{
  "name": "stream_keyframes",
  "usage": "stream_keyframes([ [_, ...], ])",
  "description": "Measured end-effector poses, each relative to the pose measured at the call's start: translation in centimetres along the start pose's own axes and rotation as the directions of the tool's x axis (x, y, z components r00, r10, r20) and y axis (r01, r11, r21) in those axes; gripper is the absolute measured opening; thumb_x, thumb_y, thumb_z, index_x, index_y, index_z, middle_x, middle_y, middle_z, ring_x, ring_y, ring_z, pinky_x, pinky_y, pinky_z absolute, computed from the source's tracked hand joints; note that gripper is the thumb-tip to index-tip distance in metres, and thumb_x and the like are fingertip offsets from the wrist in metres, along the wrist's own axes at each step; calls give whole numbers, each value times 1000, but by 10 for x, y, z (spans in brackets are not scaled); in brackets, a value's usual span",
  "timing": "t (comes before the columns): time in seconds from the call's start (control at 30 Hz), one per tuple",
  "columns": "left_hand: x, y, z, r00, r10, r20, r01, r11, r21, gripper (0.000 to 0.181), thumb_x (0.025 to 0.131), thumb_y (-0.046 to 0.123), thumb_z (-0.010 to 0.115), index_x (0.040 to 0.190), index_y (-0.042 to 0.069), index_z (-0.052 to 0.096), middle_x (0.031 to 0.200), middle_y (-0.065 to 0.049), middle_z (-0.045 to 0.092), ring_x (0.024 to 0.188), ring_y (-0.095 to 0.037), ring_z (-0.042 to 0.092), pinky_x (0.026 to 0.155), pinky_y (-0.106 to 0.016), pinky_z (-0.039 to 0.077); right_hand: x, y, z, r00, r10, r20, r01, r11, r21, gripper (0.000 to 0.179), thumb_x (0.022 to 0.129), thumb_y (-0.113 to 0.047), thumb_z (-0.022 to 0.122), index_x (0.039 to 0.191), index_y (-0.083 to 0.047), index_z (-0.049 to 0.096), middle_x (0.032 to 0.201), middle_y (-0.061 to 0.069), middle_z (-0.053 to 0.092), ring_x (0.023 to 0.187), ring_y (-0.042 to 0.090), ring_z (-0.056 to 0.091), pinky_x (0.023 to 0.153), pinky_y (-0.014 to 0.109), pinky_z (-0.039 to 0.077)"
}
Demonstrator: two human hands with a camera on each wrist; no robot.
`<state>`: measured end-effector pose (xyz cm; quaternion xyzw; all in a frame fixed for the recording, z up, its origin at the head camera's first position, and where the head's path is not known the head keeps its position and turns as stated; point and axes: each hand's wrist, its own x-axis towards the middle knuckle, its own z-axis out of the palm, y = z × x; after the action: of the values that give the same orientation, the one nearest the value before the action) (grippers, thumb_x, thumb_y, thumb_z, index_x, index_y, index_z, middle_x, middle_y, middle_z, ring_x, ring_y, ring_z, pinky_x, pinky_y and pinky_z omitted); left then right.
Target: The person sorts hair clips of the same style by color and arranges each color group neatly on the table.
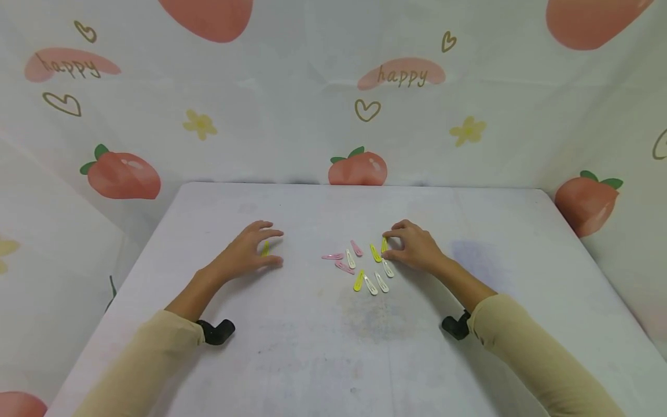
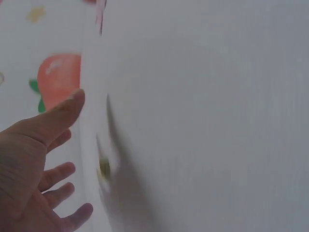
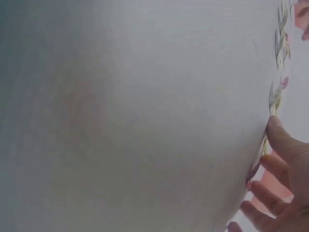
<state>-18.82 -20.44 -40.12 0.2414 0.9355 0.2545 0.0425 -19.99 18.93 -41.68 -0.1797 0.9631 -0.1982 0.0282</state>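
In the head view my left hand [image 1: 249, 249] is held over the left of the table, thumb and fingers spread apart. Between them shows a yellow hair clip [image 1: 265, 248], blurred in the left wrist view. My right hand [image 1: 414, 246] is at the upper right of the clip group. Its thumb and index fingertip are at the two ends of another yellow hair clip [image 1: 384, 244]. Close beside it are a yellow clip [image 1: 375, 253] and a white hair clip [image 1: 388, 268]. In the right wrist view a dark pinkish thing [image 3: 253, 172] shows by the fingers.
Several white clips [image 1: 370, 285], three pink clips [image 1: 344, 267] and one more yellow clip [image 1: 358, 280] lie loosely grouped mid-table. The white table [image 1: 312, 359] reaches back to a patterned cloth [image 1: 292, 87]. Each wrist wears a black camera mount [image 1: 217, 332].
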Motion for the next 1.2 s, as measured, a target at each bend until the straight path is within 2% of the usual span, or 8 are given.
stream_keyframes([
  [0.17, 15, 38, 23, 990, 133, 39, -133, 991, -6, 61, 80, 33, 84, 133, 9, 64, 146, -21, 46, 141, -38, 34, 110, -59, 32, 0, -1, 0, 1000, 3, 3, -3, 1000, 7, 49, 82, -31, 83, 123, -7, 71, 128, 20, 59, 98, 29, 58, 91, 55, 45],
  [0.37, 34, 80, 53, 951, 255, 173, -264, 964, 30, 65, 80, 41, 83, 136, 16, 62, 149, -15, 46, 144, -34, 31, 109, -58, 35, 0, -2, -1, 1000, 13, 10, -13, 1000, -1, 50, 82, -31, 83, 124, -8, 71, 128, 19, 59, 90, 25, 57, 87, 52, 45],
  [0.5, 43, 97, 68, 926, 313, 212, -331, 942, 56, 63, 81, 41, 82, 135, 17, 63, 146, -12, 48, 144, -33, 31, 107, -57, 37, 0, -1, -1, 1000, 4, 10, -4, 1000, -12, 49, 82, -32, 83, 123, -8, 71, 128, 19, 59, 88, 24, 58, 86, 53, 46],
  [0.6, 48, 103, 75, 919, 325, 223, -351, 932, 87, 59, 81, 42, 81, 133, 18, 65, 144, -10, 50, 145, -32, 31, 106, -55, 38, 1, -1, -1, 1000, -2, 13, 2, 1000, -9, 49, 82, -32, 82, 123, -8, 71, 127, 19, 59, 89, 25, 57, 86, 53, 46],
  [0.83, 53, 107, 81, 925, 289, 247, -320, 943, 96, 52, 83, 44, 79, 128, 21, 69, 144, -8, 51, 147, -31, 27, 109, -55, 34, 1, 0, -2, 1000, -10, 11, 10, 1000, -12, 49, 82, -33, 82, 123, -8, 71, 127, 19, 59, 92, 26, 57, 86, 53, 46],
  [0.97, 54, 105, 81, 927, 297, 228, -326, 940, 98, 50, 83, 43, 79, 126, 19, 70, 145, -9, 51, 148, -33, 25, 109, -61, 31, 1, -1, -2, 1000, -2, 13, 2, 1000, -11, 49, 82, -33, 82, 124, -8, 71, 127, 19, 59, 95, 27, 57, 88, 53, 46],
  [1.07, 51, 101, 79, 939, 281, 198, -302, 949, 86, 51, 82, 41, 80, 126, 17, 70, 146, -10, 50, 149, -34, 22, 110, -62, 28, 0, -2, -1, 1000, -2, 13, 2, 1000, -10, 50, 83, -32, 82, 124, -8, 70, 128, 19, 59, 96, 28, 58, 89, 54, 46],
  [1.2, 44, 87, 68, 967, 213, 136, -222, 973, 55, 52, 82, 37, 82, 127, 15, 69, 148, -11, 49, 149, -34, 21, 112, -61, 26, -1, -1, -1, 1000, -6, 7, 6, 1000, -9, 49, 82, -32, 82, 124, -7, 71, 128, 19, 59, 96, 28, 58, 90, 55, 45],
])
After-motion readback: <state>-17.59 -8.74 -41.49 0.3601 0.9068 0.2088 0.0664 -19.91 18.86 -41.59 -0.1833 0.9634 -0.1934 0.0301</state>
